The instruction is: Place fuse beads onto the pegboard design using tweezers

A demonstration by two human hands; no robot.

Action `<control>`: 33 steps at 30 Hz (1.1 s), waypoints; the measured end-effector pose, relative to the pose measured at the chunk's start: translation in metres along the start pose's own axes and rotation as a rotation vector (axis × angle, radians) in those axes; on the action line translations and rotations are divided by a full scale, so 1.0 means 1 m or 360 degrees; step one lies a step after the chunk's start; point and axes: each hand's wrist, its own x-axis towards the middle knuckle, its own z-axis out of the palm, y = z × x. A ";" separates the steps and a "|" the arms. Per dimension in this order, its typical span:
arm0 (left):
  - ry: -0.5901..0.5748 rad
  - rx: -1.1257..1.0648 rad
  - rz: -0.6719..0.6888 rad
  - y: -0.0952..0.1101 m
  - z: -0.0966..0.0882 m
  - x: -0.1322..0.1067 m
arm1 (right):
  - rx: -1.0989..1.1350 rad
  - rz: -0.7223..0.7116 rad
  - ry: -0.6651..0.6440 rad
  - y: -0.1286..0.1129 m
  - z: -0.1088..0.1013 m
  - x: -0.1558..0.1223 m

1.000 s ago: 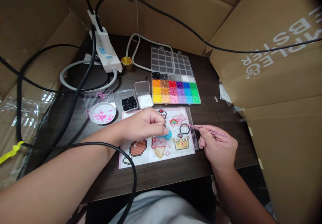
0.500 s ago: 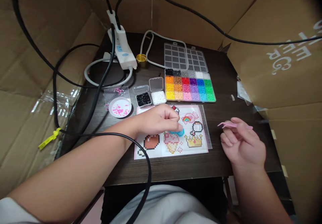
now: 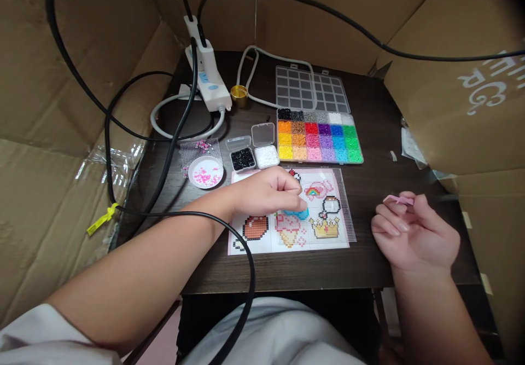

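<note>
My left hand (image 3: 270, 192) is closed over the printed pattern sheet (image 3: 262, 249), its thumb and fingertips at a light-blue patch (image 3: 297, 214). Whatever may be between these fingers is hidden. To the right of the sheet, my right hand (image 3: 416, 231) is raised with the palm turned partly up, the fingers curled around pink tweezers (image 3: 402, 200). A clear pegboard (image 3: 348, 206) lies over the sheet's right part. Crown, ice-cream and rainbow-candy pictures show on the sheet around my left hand.
Behind the sheet stands an open bead box (image 3: 320, 138) with many colours. Small boxes of black beads (image 3: 243, 160) and white beads (image 3: 267, 156) are beside a white dish (image 3: 206, 172) of pink beads. A black cable (image 3: 241, 239) crosses above my left forearm. A power strip (image 3: 211, 83) lies behind.
My right hand has turned and its fingers have folded further around the tweezers, so less of them shows. The whole view has shifted slightly; my left hand stays at the light-blue patch.
</note>
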 end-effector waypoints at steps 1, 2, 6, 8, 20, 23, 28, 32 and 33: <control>0.0004 -0.0003 0.0000 0.000 0.000 0.000 | 0.0010 0.0007 0.0001 0.000 0.000 0.000; 0.0004 -0.0005 0.0000 0.000 0.000 0.000 | 0.0019 0.0006 0.0005 -0.001 -0.001 -0.001; -0.0005 -0.0013 0.0000 0.000 0.000 0.000 | 0.0035 0.0004 0.0005 -0.001 0.000 -0.002; 0.0005 -0.0014 -0.0016 0.001 0.001 0.000 | 0.0035 0.0008 0.0002 -0.001 0.001 -0.003; 0.0005 -0.0040 -0.0033 -0.001 -0.001 0.000 | -0.0171 -0.0061 -0.0085 0.001 0.006 0.000; 0.0016 -0.0018 -0.0051 -0.001 -0.002 0.000 | -0.0312 -0.0202 -0.0097 0.006 0.009 0.002; 0.0017 0.0029 -0.0042 0.000 -0.002 0.000 | -0.0514 -0.0471 -0.0162 0.003 0.022 0.011; 0.0014 0.0058 -0.0060 -0.001 -0.003 -0.001 | -0.0634 -0.0710 -0.0236 -0.019 0.059 0.030; 0.0017 0.0054 -0.0057 -0.002 -0.003 -0.001 | -0.0671 -0.0785 -0.0252 -0.024 0.071 0.036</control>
